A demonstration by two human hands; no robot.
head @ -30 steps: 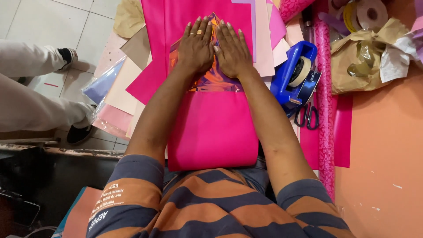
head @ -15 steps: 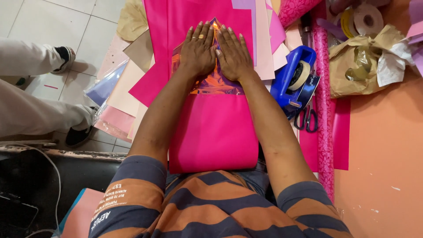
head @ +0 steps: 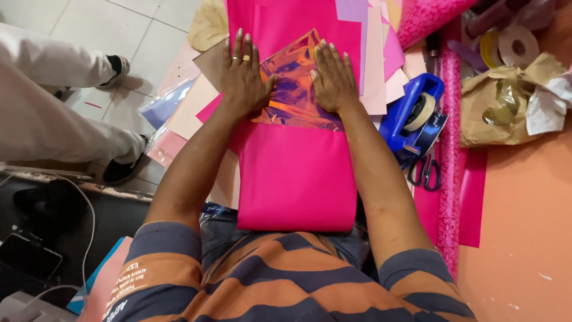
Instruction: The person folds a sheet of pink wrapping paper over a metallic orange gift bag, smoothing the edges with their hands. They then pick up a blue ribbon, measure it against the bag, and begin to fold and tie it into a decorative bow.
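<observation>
From the head view, both hands lie flat and open: the left hand (head: 243, 77) and right hand (head: 333, 77) press a shiny foil sheet (head: 295, 89) onto pink paper (head: 295, 179). The slick foil might slide or crease.

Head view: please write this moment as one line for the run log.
left hand: flat on iridescent sheet | right hand: flat on same sheet | sheet: lies on pink paper | blue tape dispenser: right of hands

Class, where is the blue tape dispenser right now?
In the head view, the blue tape dispenser lies right of the right hand, just above the scissors and left of the crumpled brown paper.
</observation>
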